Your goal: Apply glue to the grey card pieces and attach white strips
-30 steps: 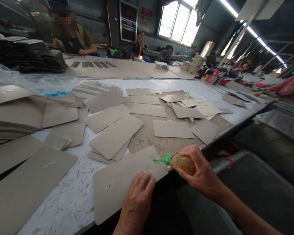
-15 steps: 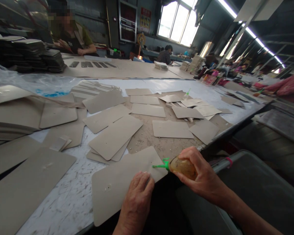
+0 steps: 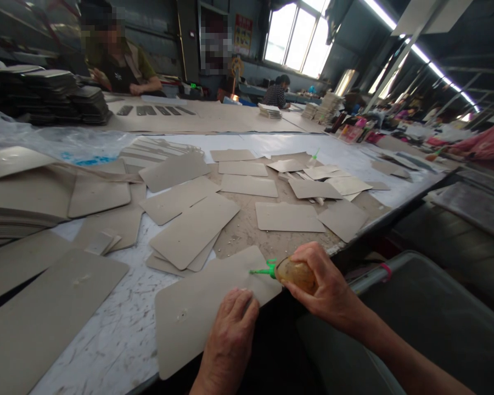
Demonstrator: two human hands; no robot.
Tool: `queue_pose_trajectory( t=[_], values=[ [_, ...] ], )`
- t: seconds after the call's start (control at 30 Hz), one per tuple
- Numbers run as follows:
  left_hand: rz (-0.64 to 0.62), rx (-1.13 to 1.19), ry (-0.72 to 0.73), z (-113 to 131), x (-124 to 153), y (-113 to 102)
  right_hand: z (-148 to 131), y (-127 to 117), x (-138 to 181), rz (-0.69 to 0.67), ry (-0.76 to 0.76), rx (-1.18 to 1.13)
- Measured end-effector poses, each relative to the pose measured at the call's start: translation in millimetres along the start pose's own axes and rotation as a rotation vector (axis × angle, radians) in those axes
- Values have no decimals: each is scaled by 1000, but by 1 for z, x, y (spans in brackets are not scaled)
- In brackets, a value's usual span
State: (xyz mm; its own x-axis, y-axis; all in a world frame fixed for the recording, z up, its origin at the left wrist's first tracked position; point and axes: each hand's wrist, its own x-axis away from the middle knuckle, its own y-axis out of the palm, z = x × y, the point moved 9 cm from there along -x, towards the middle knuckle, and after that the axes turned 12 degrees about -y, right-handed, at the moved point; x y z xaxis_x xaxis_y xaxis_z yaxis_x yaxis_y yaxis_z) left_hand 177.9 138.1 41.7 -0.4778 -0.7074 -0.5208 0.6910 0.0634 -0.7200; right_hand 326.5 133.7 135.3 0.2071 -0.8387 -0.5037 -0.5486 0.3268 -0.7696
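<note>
A beige cardboard sheet [image 3: 189, 312] with rounded corners lies at the near table edge, partly overhanging it. My left hand [image 3: 233, 329] is closed on its near edge, fingers bent and together on top; its underside is hidden. In my right hand [image 3: 323, 282] is a squeeze glue bottle [image 3: 297, 274] with amber contents, fingers wrapped round it. The bottle tilts sideways, and its green nozzle [image 3: 263, 271] points left at the sheet's right part, its tip at or just above the surface. A small hole with a shiny mark shows near the sheet's left end.
Several loose cardboard sheets [image 3: 195, 227] lie ahead, with a thick stack [image 3: 20, 197] at left. Another green-nozzled bottle [image 3: 314, 159] stands farther back. A grey plastic bin [image 3: 436, 307] sits below the table at right. Across the table a person [image 3: 123, 66] sits near dark stacks [image 3: 49, 93].
My right hand has moved slightly left and up with the glue bottle, so the nozzle tip sits farther in over the sheet. My left hand and the sheet have barely moved.
</note>
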Motion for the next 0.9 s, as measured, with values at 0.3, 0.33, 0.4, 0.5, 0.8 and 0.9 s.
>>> queue_pose_trajectory(
  t=[0.3, 0.33, 0.4, 0.5, 0.8, 0.9],
  values=[
    [-4, -15, -6, -2, 1, 1, -1, -2, 1, -10, 12, 7],
    [-3, -13, -5, -2, 1, 0, -1, -2, 1, -20, 17, -1],
    [-2, -7, -5, -1, 1, 0, 0, -2, 2, -42, 32, -11],
    [7, 3, -4, -1, 0, -1, 0, -3, 2, -64, 49, -16],
    [-2, -4, 6, -1, 0, -1, 2, 1, -5, -23, -10, 25],
    [11, -5, 9, -1, 0, -2, 5, -1, -5, -15, -5, 32]
  ],
)
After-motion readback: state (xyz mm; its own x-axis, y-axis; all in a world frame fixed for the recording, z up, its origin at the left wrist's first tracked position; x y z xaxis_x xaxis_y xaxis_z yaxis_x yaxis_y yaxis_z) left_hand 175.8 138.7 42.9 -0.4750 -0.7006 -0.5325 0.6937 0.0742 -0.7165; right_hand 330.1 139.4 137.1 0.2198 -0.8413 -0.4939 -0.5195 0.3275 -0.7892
